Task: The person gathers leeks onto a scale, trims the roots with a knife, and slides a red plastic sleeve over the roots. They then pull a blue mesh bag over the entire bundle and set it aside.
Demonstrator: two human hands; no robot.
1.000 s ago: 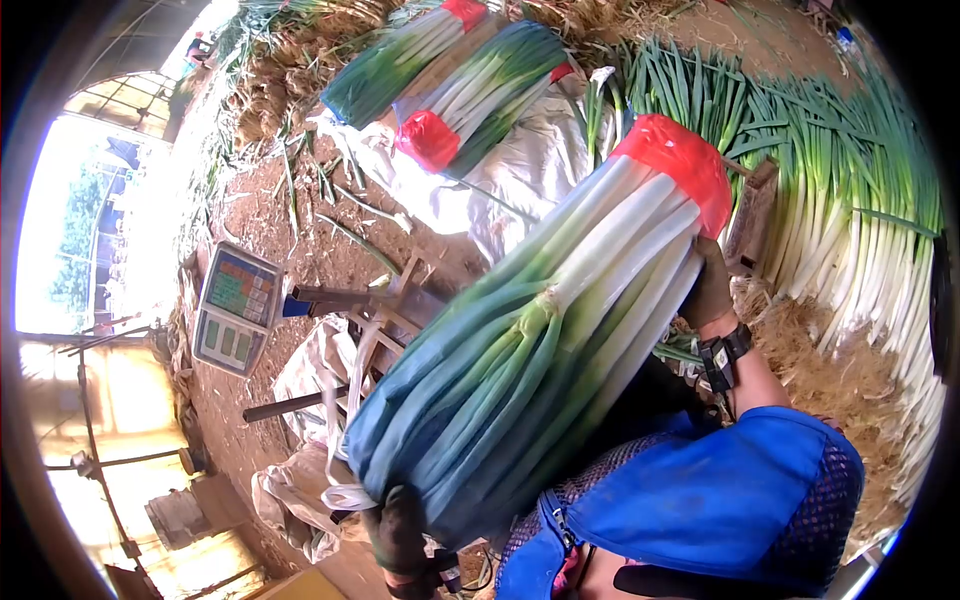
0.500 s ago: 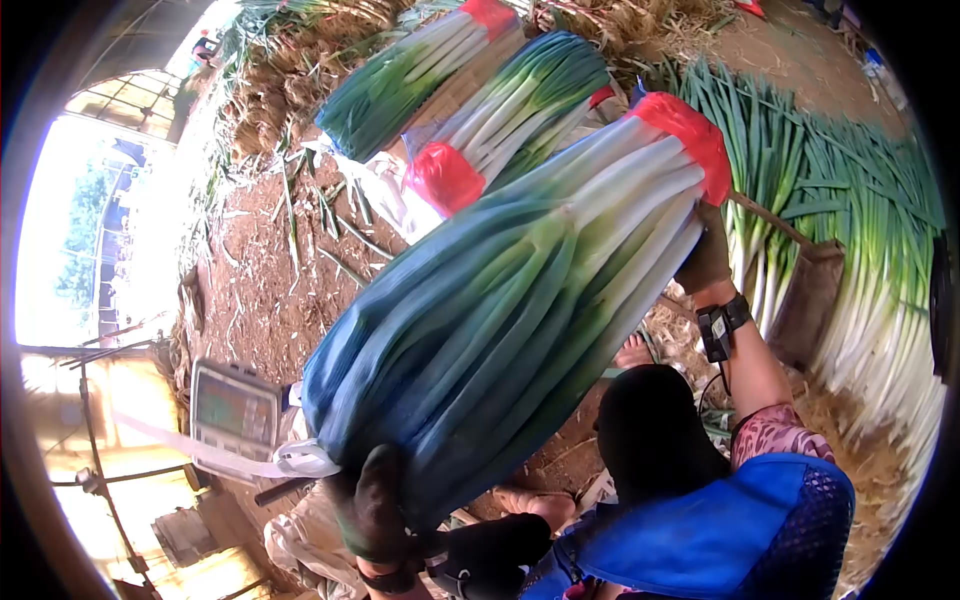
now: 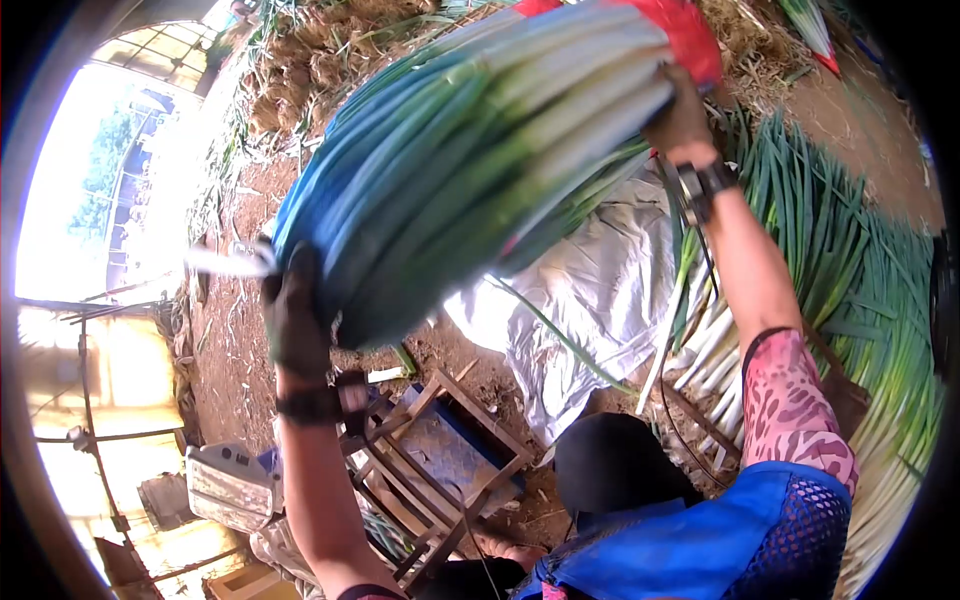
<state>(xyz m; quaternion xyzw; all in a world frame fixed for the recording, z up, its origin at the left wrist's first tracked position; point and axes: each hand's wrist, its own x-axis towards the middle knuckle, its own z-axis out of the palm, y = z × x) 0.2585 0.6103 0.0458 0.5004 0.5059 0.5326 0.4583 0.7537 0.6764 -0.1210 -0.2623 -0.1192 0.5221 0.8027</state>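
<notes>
A large bundle of long green onions (image 3: pixel 470 150), wrapped in clear plastic with a red band (image 3: pixel 690 40) at the white root end, is held up in front of me, slightly blurred. My left hand (image 3: pixel 298 310), dark-gloved, grips the green leaf end at its lower left, where a white strip (image 3: pixel 230 262) trails off. Near the red band, my gloved right hand (image 3: pixel 682 115) holds the white end from the side; some of its fingers are hidden. Behind the raised bundle, parts of other onions show.
Loose green onions (image 3: pixel 850 250) lie in a heap at the right. A crumpled white sheet (image 3: pixel 610 280) covers ground below the bundle. Near my legs stands a wooden frame (image 3: pixel 440 450), with a grey boxy device (image 3: pixel 235 480) to its left. Dry brown trimmings (image 3: pixel 290 80) are piled at the back.
Both hands have lifted the bundle up and away from my body, toward the upper part of the view. The wooden frame and white sheet below have come into sight.
</notes>
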